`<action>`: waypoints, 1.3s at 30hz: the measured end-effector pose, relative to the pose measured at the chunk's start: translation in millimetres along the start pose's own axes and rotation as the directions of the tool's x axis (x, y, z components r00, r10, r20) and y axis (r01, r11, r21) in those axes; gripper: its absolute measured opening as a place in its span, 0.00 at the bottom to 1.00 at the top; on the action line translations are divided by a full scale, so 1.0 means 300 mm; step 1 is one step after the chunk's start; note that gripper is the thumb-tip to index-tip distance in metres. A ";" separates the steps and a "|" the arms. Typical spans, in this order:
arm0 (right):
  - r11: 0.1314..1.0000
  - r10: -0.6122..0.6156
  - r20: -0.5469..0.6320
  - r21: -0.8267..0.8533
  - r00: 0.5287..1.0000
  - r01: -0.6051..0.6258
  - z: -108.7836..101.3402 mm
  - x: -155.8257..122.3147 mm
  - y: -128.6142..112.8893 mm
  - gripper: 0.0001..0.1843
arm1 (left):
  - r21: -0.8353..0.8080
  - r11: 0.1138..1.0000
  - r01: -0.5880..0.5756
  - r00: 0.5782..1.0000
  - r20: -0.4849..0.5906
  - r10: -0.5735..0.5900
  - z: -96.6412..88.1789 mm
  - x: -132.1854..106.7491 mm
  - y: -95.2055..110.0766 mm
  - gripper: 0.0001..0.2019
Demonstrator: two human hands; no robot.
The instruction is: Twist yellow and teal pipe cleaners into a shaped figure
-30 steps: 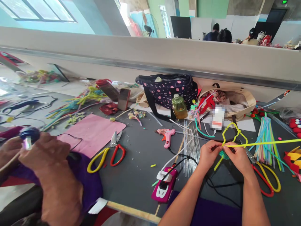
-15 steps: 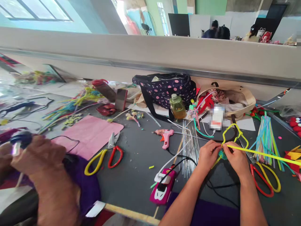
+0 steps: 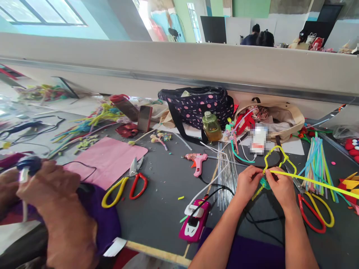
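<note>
My left hand [image 3: 250, 182] and my right hand [image 3: 281, 185] meet over the right part of the table, their fingertips pinched close together on a yellow pipe cleaner [image 3: 314, 180]. Its long straight end runs off to the right from my right fingers. Bent yellow loops [image 3: 276, 149] rise behind my fingertips. Below them hangs a small teal piece [image 3: 264, 183] with a short yellow stem. The exact joint is hidden by my fingers. Scissors with red and yellow handles [image 3: 312, 213] lie right of my right hand, near a bundle of pastel pipe cleaners [image 3: 316, 164].
Left of my arms are a magenta power strip [image 3: 193, 228], silvery wires [image 3: 223, 186] and a pink glue gun [image 3: 198, 162]. Other scissors [image 3: 136, 181] rest by a pink sheet [image 3: 109, 160]. A co-worker's hands [image 3: 42, 183] work at far left. Bags [image 3: 196, 104] stand behind.
My hands stay almost in place, pinching the yellow pipe cleaner; its straight end tilts slightly lower at the right. The co-worker's hands shift slightly right.
</note>
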State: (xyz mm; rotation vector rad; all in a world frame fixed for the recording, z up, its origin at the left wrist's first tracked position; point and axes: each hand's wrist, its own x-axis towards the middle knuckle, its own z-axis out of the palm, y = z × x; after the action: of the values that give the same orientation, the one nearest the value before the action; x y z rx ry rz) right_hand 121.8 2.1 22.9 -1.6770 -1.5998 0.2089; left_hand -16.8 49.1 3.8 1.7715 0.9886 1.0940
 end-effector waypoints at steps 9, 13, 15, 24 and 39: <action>0.993 0.100 -0.004 0.065 0.995 -0.100 0.000 0.003 0.001 0.17 | 0.002 0.999 0.032 0.999 0.017 -0.032 0.001 0.001 -0.011 0.05; 0.987 0.140 -0.024 0.080 0.990 -0.138 0.004 0.001 0.006 0.18 | 0.008 1.000 0.025 1.000 0.016 -0.026 0.002 0.001 -0.014 0.05; 0.985 0.146 -0.029 0.092 0.989 -0.143 0.004 0.000 0.007 0.18 | 0.015 1.000 0.014 1.000 0.011 -0.014 0.003 0.000 -0.013 0.05; 0.988 0.142 -0.056 0.065 0.988 -0.138 0.004 0.001 0.004 0.19 | 0.104 0.994 -0.022 1.000 0.006 0.022 0.001 -0.003 0.020 0.07; 0.995 0.094 -0.080 0.024 0.992 -0.092 0.027 0.001 -0.004 0.20 | 0.201 0.979 -0.006 0.999 -0.038 0.013 0.023 -0.013 0.018 0.07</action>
State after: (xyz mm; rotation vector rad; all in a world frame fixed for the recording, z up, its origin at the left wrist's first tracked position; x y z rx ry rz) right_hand 116.0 5.6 18.3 -1.7241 -1.4565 0.2009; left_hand -10.6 42.1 5.7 1.9237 1.1499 1.0688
